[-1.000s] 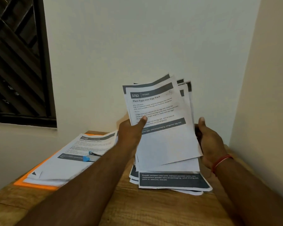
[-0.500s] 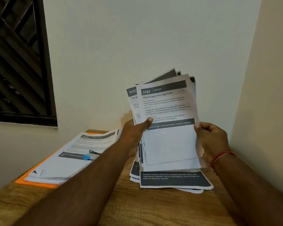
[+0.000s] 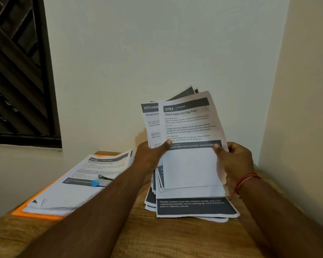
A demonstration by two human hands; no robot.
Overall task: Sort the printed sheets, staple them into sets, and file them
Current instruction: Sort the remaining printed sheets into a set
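The person holds a fanned bundle of printed sheets upright above the wooden table [image 3: 157, 239], near the corner of the walls; the front sheet [image 3: 191, 164] has a dark header with "3782" and "KITCHEN", and under it the title "Place Eggs into Egg Rack"; a dark band lower on the page reads in part "scattered eggs, external packaging, refrigerator". The sheet behind it [image 3: 151, 119] shows at the left, with "KITCHEN" and a title that begins "Range Hoo", the rest being covered.

The left hand [image 3: 153, 155] grips the left edge of the bundle, its thumb pressed on the front sheet; the right hand [image 3: 233, 162] pinches the right edge of the front sheet, thumb in front and fingers behind; a red thread [image 3: 247, 180] is around this wrist.

Under the bundle a loose pile of sheets [image 3: 194, 208] lies on the table; its top page ends with a dark band: "Powder compact case (with old/spent powder core), new replacement powder core (in packaging), small prying tool (coin or spatula), tissues".

At the left an orange folder [image 3: 36, 215] lies flat and bears another stack of sheets [image 3: 67, 192]; the number on the top page is too blurred to read with certainty; a small blue and grey object [image 3: 99, 182] rests on this stack.
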